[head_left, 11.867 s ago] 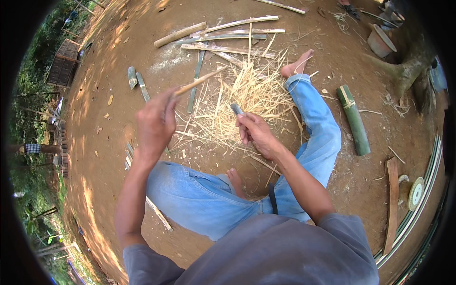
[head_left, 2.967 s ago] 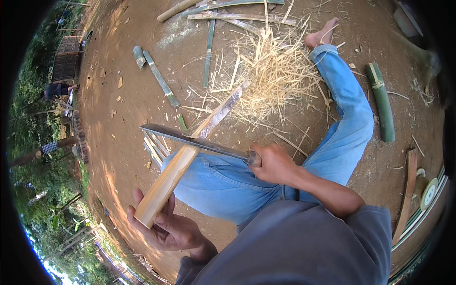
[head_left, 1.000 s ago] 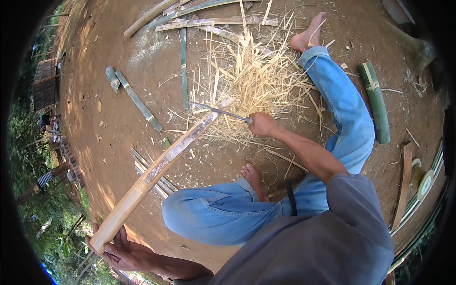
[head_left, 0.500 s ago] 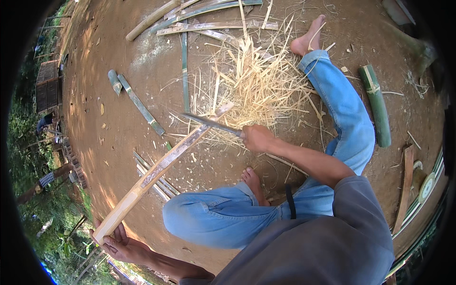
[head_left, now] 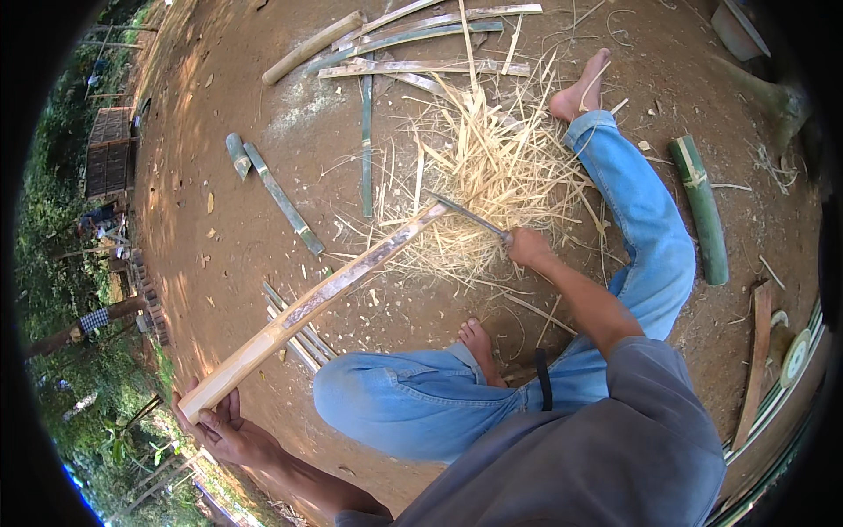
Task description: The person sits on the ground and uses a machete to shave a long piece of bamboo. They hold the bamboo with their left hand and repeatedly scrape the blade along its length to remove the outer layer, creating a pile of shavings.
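Observation:
A long split bamboo slat, pale with a darker stained stretch, slants from lower left up to the middle. My left hand grips its near end, thumb on top and fingers wrapped round the edge. My right hand is closed round the handle of a long, narrow knife. The blade crosses the slat's far end, its tip pointing up and left. Just beyond lies a heap of pale bamboo shavings.
Split bamboo strips and a round pole lie at the far side. A green bamboo section rests right of my outstretched leg. Two short bamboo pieces lie on the left, and thin strips sit under the slat.
The knife and my right hand have moved right along the slat to its far end. The view has shifted slightly, and my left hand keeps its hold.

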A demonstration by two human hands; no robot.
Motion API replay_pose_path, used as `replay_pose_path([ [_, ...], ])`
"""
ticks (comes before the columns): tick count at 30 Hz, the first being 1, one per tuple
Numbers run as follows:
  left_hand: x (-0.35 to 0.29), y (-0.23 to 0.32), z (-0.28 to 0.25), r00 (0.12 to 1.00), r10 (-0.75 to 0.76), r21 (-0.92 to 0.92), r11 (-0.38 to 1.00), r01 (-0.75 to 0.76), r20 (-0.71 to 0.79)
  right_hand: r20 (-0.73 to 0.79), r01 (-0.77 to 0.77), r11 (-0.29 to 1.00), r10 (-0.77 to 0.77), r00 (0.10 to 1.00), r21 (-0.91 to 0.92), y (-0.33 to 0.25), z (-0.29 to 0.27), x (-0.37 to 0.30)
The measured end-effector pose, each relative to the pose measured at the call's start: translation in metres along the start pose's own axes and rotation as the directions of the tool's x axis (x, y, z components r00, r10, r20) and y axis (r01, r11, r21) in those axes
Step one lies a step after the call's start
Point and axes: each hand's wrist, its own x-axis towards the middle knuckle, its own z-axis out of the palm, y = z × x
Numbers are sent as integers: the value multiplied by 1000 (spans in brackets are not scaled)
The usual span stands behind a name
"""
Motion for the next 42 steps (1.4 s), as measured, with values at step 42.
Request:
replay_pose_path([
  [42,-116,21,-11,990,100,-205,971,-119,-101,-62,337,869,-339,939,363,-114,48,-198],
])
